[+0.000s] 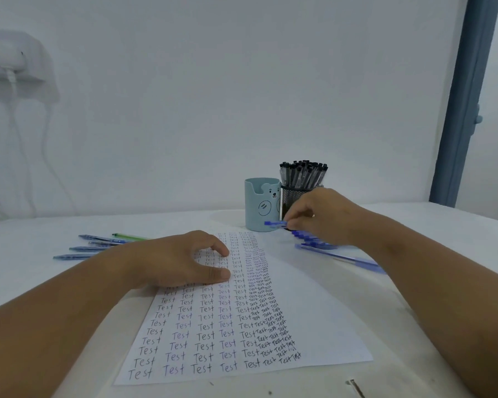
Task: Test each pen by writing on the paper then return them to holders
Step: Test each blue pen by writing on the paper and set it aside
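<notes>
Blue plastic is what our right hand (318, 216) has between its fingertips — a blue pen (275, 223) pinched by one end and held level, its free end pointing at the pale blue bear holder (261, 205) near the far edge of the tabletop (443, 225). Our left hand (181, 261) lies flat on the paper (314, 311), fingers relaxed, pinning the sheet.

We judge the risks this way: the pinch sits at the pen's very end, so a quick turn toward the sheet could let it swing or slip. The bear holder stands just in front of the pen's tip, and a careless sweep could knock it. The loose blue pens (339, 255) beside our right wrist lie close enough to be rolled toward the right edge of the tabletop as the hand draws back.

Room to write is thin — columns of "Test" fill most of the sheet, leaving only its right strip bare. Just right of the bear holder, a black mesh holder (292, 199) stands packed with black-capped pens (304, 173). More blue pens and a green one (128, 236) lie by the paper's far left corner, partly hidden behind our left hand.
</notes>
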Demonstrator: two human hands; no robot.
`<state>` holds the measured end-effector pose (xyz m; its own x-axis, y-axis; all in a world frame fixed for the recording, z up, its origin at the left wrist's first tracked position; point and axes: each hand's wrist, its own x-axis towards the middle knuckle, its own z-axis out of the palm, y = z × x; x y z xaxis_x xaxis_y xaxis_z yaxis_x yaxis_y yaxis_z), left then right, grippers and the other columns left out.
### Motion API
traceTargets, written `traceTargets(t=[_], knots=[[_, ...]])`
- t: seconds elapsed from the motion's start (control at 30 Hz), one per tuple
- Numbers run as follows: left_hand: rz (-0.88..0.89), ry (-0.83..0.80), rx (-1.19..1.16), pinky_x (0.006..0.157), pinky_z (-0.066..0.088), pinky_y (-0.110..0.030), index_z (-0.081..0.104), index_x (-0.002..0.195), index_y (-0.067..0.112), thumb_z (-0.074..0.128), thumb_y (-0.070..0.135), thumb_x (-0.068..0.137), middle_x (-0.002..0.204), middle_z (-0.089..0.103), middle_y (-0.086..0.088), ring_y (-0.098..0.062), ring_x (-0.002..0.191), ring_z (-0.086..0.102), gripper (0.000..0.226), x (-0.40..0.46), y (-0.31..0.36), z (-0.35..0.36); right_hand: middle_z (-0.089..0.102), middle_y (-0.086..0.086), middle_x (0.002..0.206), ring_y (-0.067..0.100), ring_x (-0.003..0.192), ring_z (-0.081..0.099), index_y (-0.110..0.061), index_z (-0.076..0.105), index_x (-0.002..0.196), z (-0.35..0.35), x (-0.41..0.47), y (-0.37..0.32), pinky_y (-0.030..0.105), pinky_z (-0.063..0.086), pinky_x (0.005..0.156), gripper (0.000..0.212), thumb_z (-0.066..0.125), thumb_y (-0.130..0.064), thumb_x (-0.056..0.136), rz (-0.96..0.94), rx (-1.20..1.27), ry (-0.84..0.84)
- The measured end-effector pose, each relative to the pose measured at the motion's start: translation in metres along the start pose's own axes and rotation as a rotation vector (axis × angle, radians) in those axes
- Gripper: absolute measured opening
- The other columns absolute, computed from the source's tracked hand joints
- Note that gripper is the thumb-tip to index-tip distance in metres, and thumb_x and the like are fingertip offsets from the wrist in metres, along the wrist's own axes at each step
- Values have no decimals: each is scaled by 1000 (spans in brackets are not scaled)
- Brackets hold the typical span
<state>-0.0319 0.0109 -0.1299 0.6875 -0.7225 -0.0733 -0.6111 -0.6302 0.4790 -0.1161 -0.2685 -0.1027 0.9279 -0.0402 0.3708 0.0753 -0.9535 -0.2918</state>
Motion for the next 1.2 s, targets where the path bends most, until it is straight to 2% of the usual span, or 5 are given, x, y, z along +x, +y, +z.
traceTargets(t=[0.2, 0.37, 0.63, 0.83, 1.2], knots=[[-2, 3, 13, 112, 26, -27, 54, 120, 53, 65, 74, 68, 145, 36, 29, -1, 138, 32, 58, 1, 1, 0, 69, -19, 64, -5, 60, 61, -33, 74, 75, -19, -10, 5, 17, 47, 64, 14, 78, -23, 85, 85, -104, -168], [-8, 5, -4, 116, 26, -31, 55, 120, 54, 66, 74, 67, 146, 36, 29, -3, 139, 31, 58, 0, 0, 0, 76, 7, 78, 15, 59, 63, -21, 79, 82, -25, -15, 2, 27, 56, 61, 10, 85, -16, 76, 197, -134, -358], [-5, 8, -3, 115, 26, -30, 55, 119, 55, 67, 72, 70, 145, 37, 30, -2, 137, 33, 54, 0, 0, 0, 73, -1, 83, 24, 89, 72, -29, 70, 77, -25, -16, 5, 37, 60, 84, 25, 86, -10, 73, 250, -276, -299], [-4, 9, -6, 112, 25, -26, 55, 119, 54, 67, 72, 70, 143, 37, 30, -1, 136, 33, 54, 0, 1, 1, 59, -9, 70, 18, 74, 59, -31, 64, 70, -22, -16, 0, 30, 54, 73, 37, 76, 4, 74, 228, -306, -301], [-2, 9, -5, 114, 25, -28, 55, 120, 54, 67, 71, 71, 145, 37, 30, -1, 138, 32, 53, -1, 2, 0, 53, -12, 78, 15, 73, 55, -32, 57, 74, -16, -17, -3, 32, 52, 70, 34, 64, 2, 74, 143, -289, -261]])
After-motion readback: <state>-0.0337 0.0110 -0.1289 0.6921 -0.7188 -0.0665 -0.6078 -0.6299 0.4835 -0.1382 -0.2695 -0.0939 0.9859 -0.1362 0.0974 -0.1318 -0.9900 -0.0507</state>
